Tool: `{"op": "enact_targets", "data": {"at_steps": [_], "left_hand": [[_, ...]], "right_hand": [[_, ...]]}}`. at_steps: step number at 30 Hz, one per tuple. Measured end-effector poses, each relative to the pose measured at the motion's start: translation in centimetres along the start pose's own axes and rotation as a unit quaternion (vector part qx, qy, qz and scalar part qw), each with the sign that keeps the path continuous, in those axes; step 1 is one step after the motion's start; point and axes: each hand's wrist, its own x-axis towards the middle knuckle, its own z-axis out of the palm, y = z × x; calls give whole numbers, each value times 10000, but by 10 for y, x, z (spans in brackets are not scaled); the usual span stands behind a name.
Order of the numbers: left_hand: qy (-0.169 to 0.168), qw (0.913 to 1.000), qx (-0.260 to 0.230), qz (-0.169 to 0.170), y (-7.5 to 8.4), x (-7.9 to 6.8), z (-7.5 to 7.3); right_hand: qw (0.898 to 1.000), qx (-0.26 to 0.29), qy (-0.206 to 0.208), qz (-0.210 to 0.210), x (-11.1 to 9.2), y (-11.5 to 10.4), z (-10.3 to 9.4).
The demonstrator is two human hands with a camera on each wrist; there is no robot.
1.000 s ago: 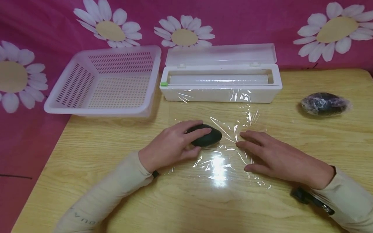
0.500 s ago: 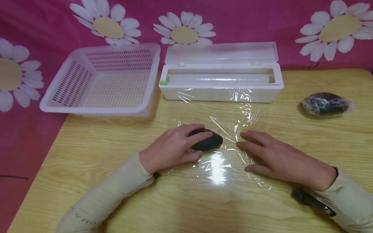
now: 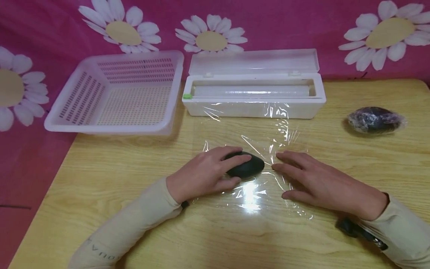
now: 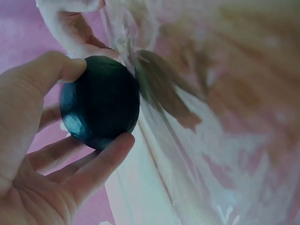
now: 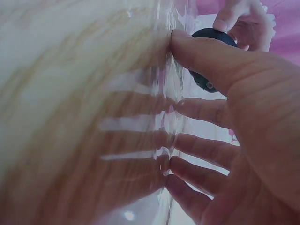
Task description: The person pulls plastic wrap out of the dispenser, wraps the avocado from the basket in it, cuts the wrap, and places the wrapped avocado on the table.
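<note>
My left hand [image 3: 208, 172] holds a dark green, smooth avocado [image 3: 246, 166] over a sheet of cling film [image 3: 215, 129] spread on the table. The left wrist view shows the thumb [image 4: 70, 68] on one side of the avocado [image 4: 101, 103] and fingers curled round the other. With its fingers spread and fairly straight, my right hand [image 3: 322, 183] rests its fingertips on the right part of the film. In the right wrist view those fingertips touch the film [image 5: 164, 122]. The film runs back to a white dispenser box [image 3: 255, 108], lid raised, with the roll [image 3: 252, 91] inside.
A white perforated plastic basket [image 3: 168, 127] stands at the back left, beside the dispenser. Another dark fruit wrapped in film [image 3: 374, 120] lies at the right. Behind the wooden table [image 3: 215, 243] hangs a magenta flowered cloth [image 3: 275, 22].
My left hand has moved a little right and toward the near edge with the avocado, closer to the right hand's fingertips. The right hand has stayed in place on the film.
</note>
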Motion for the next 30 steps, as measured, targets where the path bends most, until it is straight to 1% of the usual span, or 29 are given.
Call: {"op": "enact_targets", "data": {"at_steps": [8,13,19,24,30], "left_hand": [[-5,9999,104,55,2,6,1],[-17,9999,146,41,3,7,-1],[-32,9998,143,159,3,9,-1],[-48,9997,160,182,4,10,-2],[139,9989,265,358,4,8,-1]], "right_hand": [[10000,11,67,-50,1,0,0],[9999,1,97,-62,0,0,1],[10000,15,95,-22,0,0,2],[10000,43,57,4,0,-1,1],[10000,22,32,12,0,-1,0]]}}
